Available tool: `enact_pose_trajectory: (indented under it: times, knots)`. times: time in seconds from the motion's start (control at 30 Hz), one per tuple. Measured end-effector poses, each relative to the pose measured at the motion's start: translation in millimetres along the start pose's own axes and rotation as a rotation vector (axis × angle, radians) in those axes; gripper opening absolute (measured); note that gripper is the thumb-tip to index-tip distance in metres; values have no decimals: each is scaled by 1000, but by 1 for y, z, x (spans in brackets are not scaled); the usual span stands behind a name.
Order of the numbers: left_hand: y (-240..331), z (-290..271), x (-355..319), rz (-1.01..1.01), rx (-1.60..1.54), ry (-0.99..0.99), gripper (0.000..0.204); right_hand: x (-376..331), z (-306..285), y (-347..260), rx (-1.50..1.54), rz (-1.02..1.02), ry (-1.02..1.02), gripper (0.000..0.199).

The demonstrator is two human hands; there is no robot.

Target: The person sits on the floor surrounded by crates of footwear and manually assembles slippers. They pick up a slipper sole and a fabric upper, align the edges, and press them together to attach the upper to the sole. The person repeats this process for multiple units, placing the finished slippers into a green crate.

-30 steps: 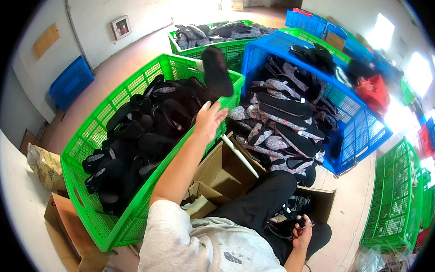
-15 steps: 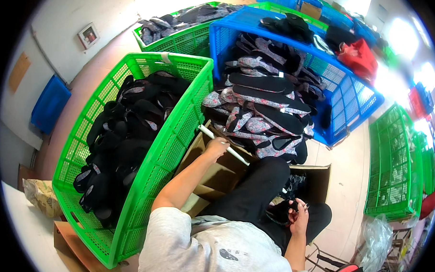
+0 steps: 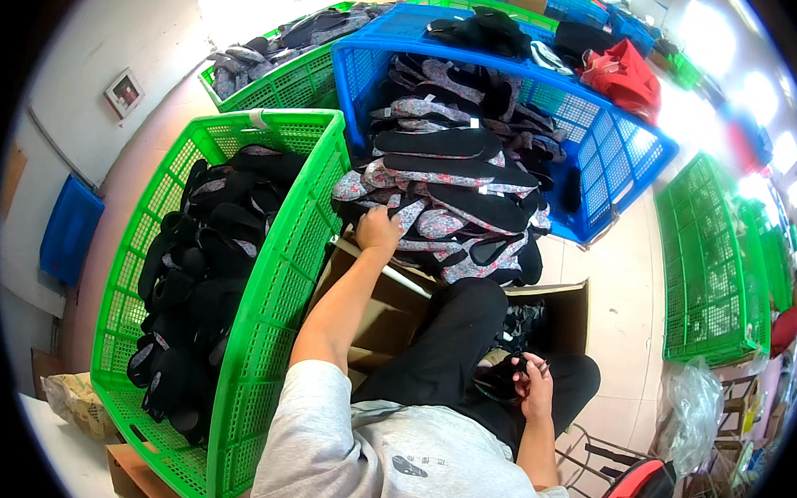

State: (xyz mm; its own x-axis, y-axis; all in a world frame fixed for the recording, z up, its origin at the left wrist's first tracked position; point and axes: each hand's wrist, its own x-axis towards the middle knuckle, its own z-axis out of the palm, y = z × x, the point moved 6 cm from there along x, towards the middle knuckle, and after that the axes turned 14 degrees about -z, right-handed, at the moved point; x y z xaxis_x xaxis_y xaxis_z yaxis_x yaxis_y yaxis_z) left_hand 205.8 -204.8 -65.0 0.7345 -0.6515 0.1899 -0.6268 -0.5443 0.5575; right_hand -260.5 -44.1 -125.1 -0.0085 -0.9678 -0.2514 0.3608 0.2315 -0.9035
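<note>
My left hand (image 3: 378,230) reaches forward to the near left edge of a pile of floral slippers (image 3: 448,173) with black soles. Its fingers are closed at the edge of one floral slipper (image 3: 408,215). Below that forearm, a white tube (image 3: 406,280) lies slantwise across a divided cardboard box (image 3: 383,304). Close to my right knee, my right hand (image 3: 533,383) is raised with curled fingers. Something small and dark is between them, too small to name. Dark material (image 3: 498,379) lies in my lap beside that hand.
A green crate (image 3: 282,319) of black slippers stands at left. The pile spills from a tipped blue crate (image 3: 624,166), with a red bag (image 3: 625,79) on top. An open carton (image 3: 572,317) sits by my knee; another green crate (image 3: 711,264) stands right.
My left hand has left the white tube and moved forward to the slipper pile. The tube sits a little lower beside the crate. My right hand stays by the knee.
</note>
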Motion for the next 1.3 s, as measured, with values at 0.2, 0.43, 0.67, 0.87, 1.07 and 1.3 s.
enact_pose_trajectory:
  times: [0.2, 0.43, 0.67, 0.87, 1.07, 1.3]
  knots:
    - [8, -42, -15, 185, -92, 191, 17, 0, -3, -2, -10, 0, -6, 19]
    - [1, -144, -9, 212, -262, 372, 19, 0, 1, 0, -40, 23, -27, 17]
    - [-4, -188, -32, 404, -345, 25, 19, -2, 5, 1, -68, 21, -53, 18]
    - [27, -173, -56, 200, -816, -765, 18, -1, 6, 0, -85, -32, -97, 19]
    - [66, -78, -117, 137, -956, -1419, 22, -19, 64, -8, 49, 103, -356, 36]
    - [98, -7, -159, -22, -1025, -1600, 30, -42, 99, 12, 228, 63, -261, 37]
